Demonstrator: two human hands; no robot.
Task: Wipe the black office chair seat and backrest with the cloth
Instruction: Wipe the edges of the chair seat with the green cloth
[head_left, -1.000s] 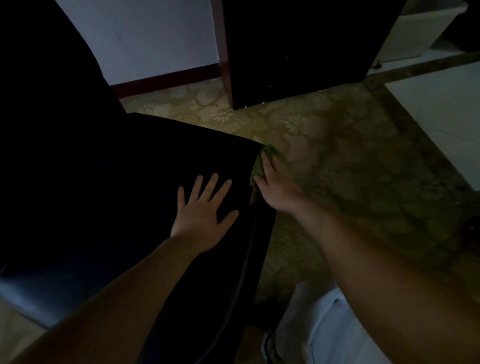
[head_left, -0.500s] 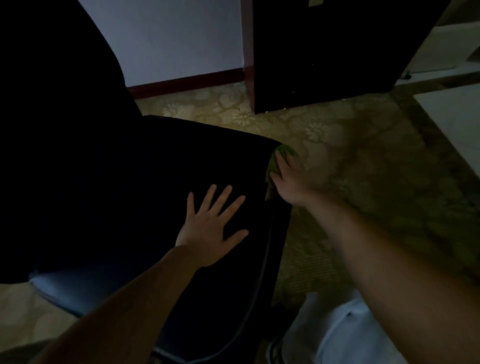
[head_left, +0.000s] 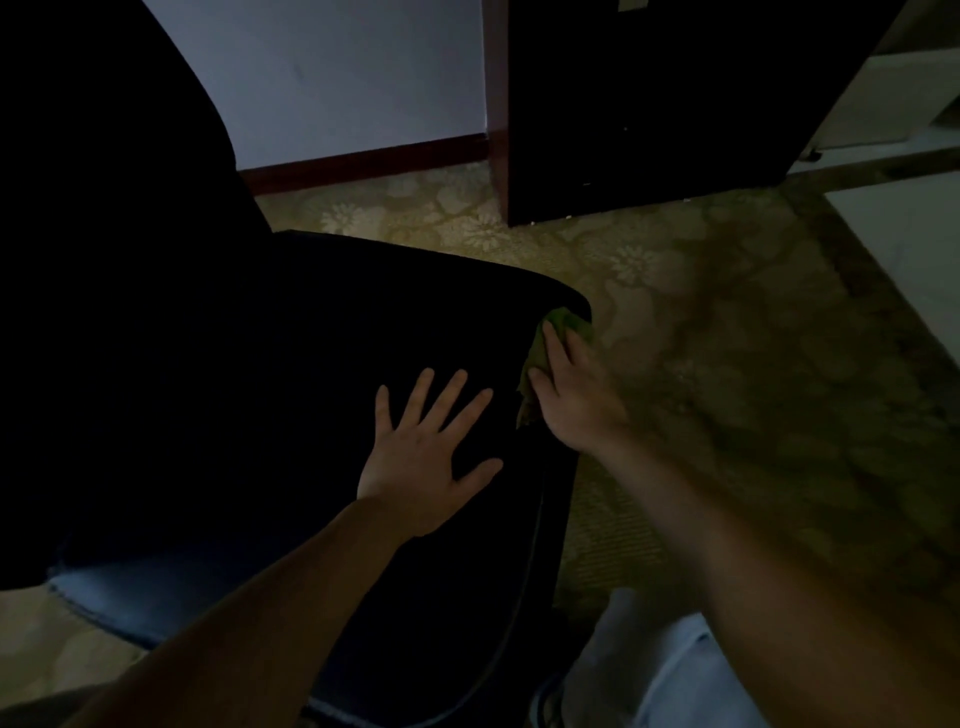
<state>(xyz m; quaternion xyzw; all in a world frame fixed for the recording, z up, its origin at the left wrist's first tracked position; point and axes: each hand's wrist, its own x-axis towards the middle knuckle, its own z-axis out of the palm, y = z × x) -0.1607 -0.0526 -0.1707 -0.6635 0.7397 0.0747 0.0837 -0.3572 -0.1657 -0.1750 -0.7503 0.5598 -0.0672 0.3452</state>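
The black office chair seat fills the left and middle of the view, and its dark backrest rises at the far left. My left hand lies flat on the seat with fingers spread. My right hand presses a green cloth against the seat's right front edge, near its corner. The hand covers most of the cloth.
A patterned beige carpet spreads to the right of the chair. A dark cabinet stands at the back, a white wall with a dark skirting board left of it. A pale slab lies at the right edge. My light trouser leg shows at the bottom.
The view has shifted, so chair and hands sit further right in frame. My right hand still presses the cloth near the seat's corner, and my left hand stays flat on the seat.
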